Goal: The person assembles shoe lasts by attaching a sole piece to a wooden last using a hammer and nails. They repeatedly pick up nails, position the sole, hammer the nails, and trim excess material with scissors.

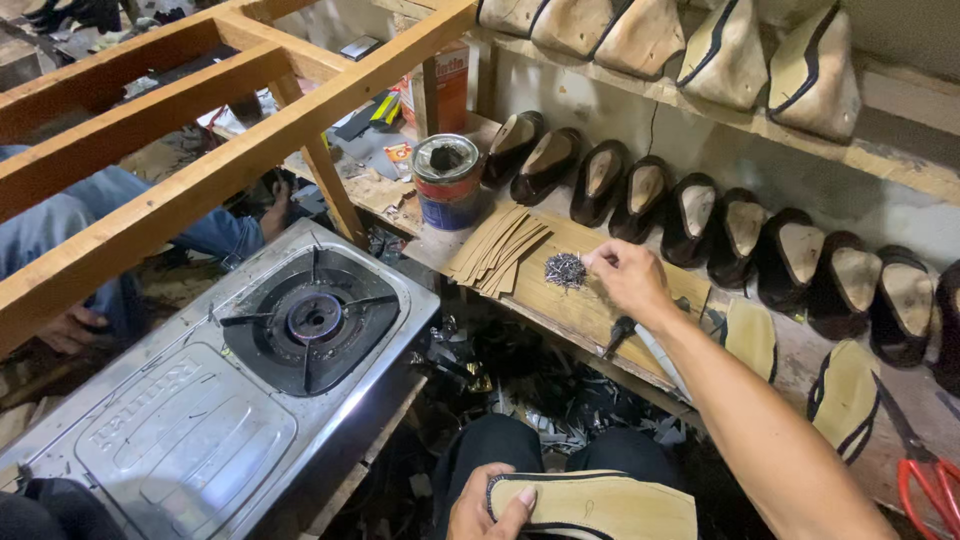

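A gas stove point(220, 390), glue tin point(446, 180) & row of shoe lasts point(700, 215) are seen round the desk point(570, 310); right hand point(628, 278) is stretched fwd, fingers pinched at the nail pile point(565, 270), left hand point(485, 505) is closed on a shoe sole point(600, 505) at the lap.

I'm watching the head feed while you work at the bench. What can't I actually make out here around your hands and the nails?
- Right hand, head view: whether its fingertips pinch a nail from the small grey pile of nails; too small.
- Left hand: cut off by the bottom edge, like the tan black-edged shoe sole it holds.
- Red-handled tool: cut off at the corner.
- Dark-handled tool: partly hidden behind the right forearm.
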